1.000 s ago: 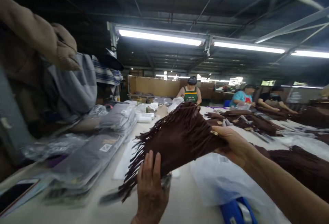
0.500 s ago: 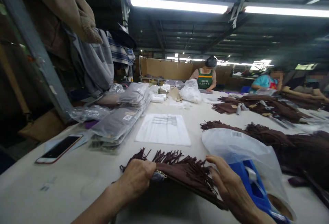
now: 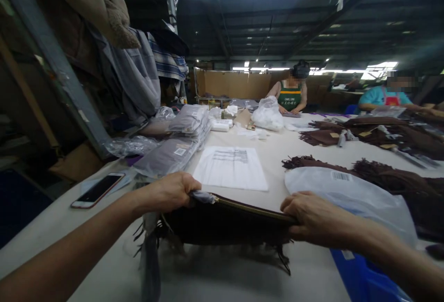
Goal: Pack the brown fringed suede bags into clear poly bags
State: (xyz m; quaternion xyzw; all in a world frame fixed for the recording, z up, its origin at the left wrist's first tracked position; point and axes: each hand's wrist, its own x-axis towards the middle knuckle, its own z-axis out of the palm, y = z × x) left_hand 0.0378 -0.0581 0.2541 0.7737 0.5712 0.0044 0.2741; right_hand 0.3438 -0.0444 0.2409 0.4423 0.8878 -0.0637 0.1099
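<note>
A dark brown fringed bag (image 3: 229,225) hangs stretched between my two hands above the table, with its brass-coloured zipper (image 3: 255,208) along the top edge. My left hand (image 3: 169,192) is closed on the bag's upper left corner. Beside those fingers, a grey wrapped piece (image 3: 204,196) sits by the zipper end. My right hand (image 3: 310,214) pinches the upper right corner. Fringe dangles below the bag on both sides. On the left, a greyish strip (image 3: 151,255) hangs down, blurred.
Bagged grey goods (image 3: 166,156) are stacked at left, near a phone (image 3: 99,191). Ahead lies a white sheet (image 3: 231,168). At right are a barcoded plastic bag (image 3: 343,184), a blue object (image 3: 367,274) and brown fringed pieces (image 3: 378,172). Co-workers (image 3: 291,94) sit across the table.
The bag has been raised and turned, so the zipper edge now faces up and the fringe hangs below. My right hand has gone from open beside the fringe to gripping the right corner.
</note>
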